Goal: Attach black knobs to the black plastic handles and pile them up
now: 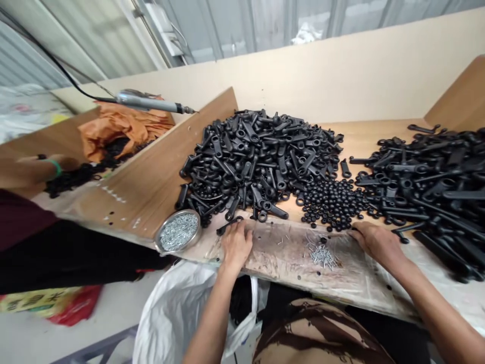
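Observation:
My left hand (236, 244) is at the table's front edge, its fingertips closed on a black plastic crank handle (223, 229) with a ring-shaped end. Just beyond it rises a big heap of similar black crank handles (261, 151). My right hand (380, 244) rests by the near right side of a pile of small round black knobs (333, 202); its fingers are bent together, and what they pinch, if anything, is hidden. Between my hands lies a small pile of silver screws (324, 256).
A metal bowl of screws (179, 231) stands left of my left hand. More long black handles (447, 192) are heaped at right. An electric screwdriver (151, 102) hangs above a wooden divider (151, 167). Another person's arm (34, 169) works at far left. Below hangs a white sack (170, 313).

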Demonstrator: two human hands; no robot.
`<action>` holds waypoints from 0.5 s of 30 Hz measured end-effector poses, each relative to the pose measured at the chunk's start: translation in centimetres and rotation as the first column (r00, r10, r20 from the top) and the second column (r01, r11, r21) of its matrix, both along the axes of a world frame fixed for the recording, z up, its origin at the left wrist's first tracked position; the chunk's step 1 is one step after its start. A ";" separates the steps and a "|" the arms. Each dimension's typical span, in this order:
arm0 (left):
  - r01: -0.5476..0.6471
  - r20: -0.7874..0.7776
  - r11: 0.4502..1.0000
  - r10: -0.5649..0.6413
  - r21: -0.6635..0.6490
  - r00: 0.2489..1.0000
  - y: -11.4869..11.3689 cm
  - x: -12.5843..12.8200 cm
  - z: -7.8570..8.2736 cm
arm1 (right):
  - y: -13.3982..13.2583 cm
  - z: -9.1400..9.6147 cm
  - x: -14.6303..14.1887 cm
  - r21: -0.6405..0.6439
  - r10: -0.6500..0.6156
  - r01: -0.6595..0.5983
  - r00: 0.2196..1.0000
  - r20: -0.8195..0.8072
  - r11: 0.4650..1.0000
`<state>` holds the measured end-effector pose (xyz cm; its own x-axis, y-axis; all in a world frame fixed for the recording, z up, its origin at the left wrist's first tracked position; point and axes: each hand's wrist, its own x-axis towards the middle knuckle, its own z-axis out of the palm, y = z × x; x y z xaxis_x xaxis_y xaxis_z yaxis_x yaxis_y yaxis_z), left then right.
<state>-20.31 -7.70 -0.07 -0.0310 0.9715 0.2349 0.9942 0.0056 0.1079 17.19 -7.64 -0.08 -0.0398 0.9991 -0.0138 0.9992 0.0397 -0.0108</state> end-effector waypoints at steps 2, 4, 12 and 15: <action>-0.003 0.031 0.999 0.002 0.049 1.000 0.4 0.4 0.5 | -0.4 0.0 0.5 -0.016 0.010 -0.011 0.999 -0.038 1.000; 0.035 0.038 0.994 -0.039 0.104 0.999 1.0 1.4 1.0 | -1.1 0.3 1.0 -0.001 0.021 -0.021 0.989 -0.146 1.000; 0.548 -0.278 0.830 -0.554 -0.106 0.785 5.9 7.7 3.4 | -5.4 3.1 0.5 -0.197 -0.196 0.001 0.118 -0.974 0.980; 0.584 -0.298 0.800 -0.596 -0.138 0.746 7.4 8.5 4.4 | -6.9 3.8 0.3 -0.190 -0.200 -0.063 -0.279 -0.939 0.980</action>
<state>-11.80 -0.31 4.30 0.6195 0.7789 0.0973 0.7793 -0.5954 -0.1952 17.53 -14.55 3.69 -0.0649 0.9867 -0.1488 -0.2919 -0.1614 -0.9427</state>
